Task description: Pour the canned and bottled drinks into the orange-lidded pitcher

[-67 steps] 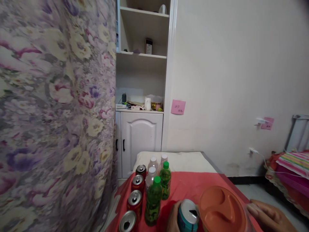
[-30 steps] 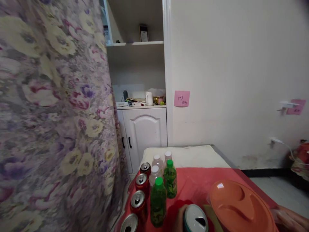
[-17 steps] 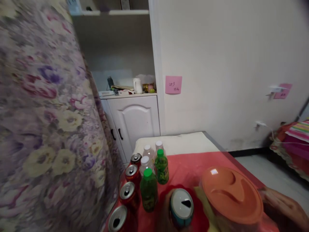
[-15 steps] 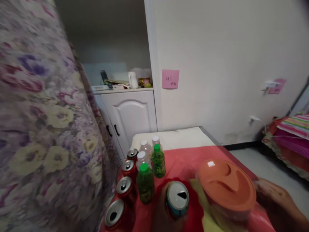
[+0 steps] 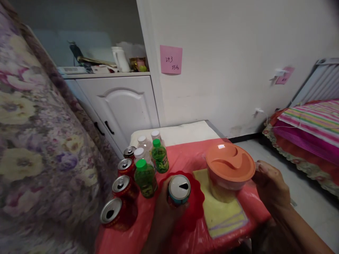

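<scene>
My left hand [image 5: 165, 208] is wrapped round an opened drink can [image 5: 179, 187] with a silver top and a teal side. The can stands upright on or just above a red scalloped plate [image 5: 197, 201]. On the right, my right hand [image 5: 272, 183] grips the handle side of a clear pitcher [image 5: 225, 188] with an orange lid [image 5: 230, 162]. Beneath the pitcher lies a yellow cloth [image 5: 225, 222]; whether its base touches the cloth, I cannot tell. My fingers hide most of the handle.
Several opened cans [image 5: 123, 187] line the table's left edge. Beside them stand green-capped bottles [image 5: 145, 180] and white-capped clear bottles [image 5: 144, 143]. A red cover [image 5: 182, 153] spreads over the table. Floral curtain [image 5: 53, 158] hangs left; a bed [image 5: 312, 123] stands right.
The view has tipped down and shifted left to right less blurred. The pitcher appears lower over the yellow cloth, still in my right hand. My left hand keeps hold of the can.
</scene>
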`<control>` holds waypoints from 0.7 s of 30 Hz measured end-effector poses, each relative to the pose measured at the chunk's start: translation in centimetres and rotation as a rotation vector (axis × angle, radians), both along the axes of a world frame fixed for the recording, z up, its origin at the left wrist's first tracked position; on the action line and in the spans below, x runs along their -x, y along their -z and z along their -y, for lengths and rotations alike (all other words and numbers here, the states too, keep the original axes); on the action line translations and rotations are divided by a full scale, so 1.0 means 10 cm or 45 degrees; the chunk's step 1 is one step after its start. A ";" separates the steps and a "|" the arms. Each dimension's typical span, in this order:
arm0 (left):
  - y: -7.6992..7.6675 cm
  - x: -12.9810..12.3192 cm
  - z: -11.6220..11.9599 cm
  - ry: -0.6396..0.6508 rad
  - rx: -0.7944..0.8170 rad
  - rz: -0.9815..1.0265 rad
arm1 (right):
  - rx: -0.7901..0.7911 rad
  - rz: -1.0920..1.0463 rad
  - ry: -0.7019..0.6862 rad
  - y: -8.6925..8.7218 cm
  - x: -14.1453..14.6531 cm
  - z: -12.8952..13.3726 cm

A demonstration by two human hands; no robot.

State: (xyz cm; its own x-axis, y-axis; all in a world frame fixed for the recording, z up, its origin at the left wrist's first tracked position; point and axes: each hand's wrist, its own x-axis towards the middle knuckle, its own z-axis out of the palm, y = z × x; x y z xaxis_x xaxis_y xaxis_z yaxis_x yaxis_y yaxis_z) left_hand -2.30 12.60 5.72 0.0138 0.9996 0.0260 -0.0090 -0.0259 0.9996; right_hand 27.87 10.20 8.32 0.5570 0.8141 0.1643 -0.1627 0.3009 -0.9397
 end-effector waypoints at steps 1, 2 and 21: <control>-0.01 0.00 0.00 0.001 0.004 -0.011 | -0.005 -0.007 -0.005 0.02 0.01 -0.01; -0.01 0.00 0.00 0.002 0.005 -0.020 | -0.013 -0.016 -0.006 0.04 0.01 -0.02; -0.15 -0.03 0.12 0.085 -0.007 0.055 | -0.085 -0.126 -0.003 0.26 0.08 -0.02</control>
State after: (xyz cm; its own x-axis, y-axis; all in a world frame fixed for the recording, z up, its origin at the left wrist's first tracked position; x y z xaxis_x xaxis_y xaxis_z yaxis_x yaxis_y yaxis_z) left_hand -1.98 11.37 7.27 0.0795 0.9963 0.0334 -0.0543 -0.0291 0.9981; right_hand 27.03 10.44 5.72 0.5716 0.8043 0.1624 -0.2544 0.3619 -0.8968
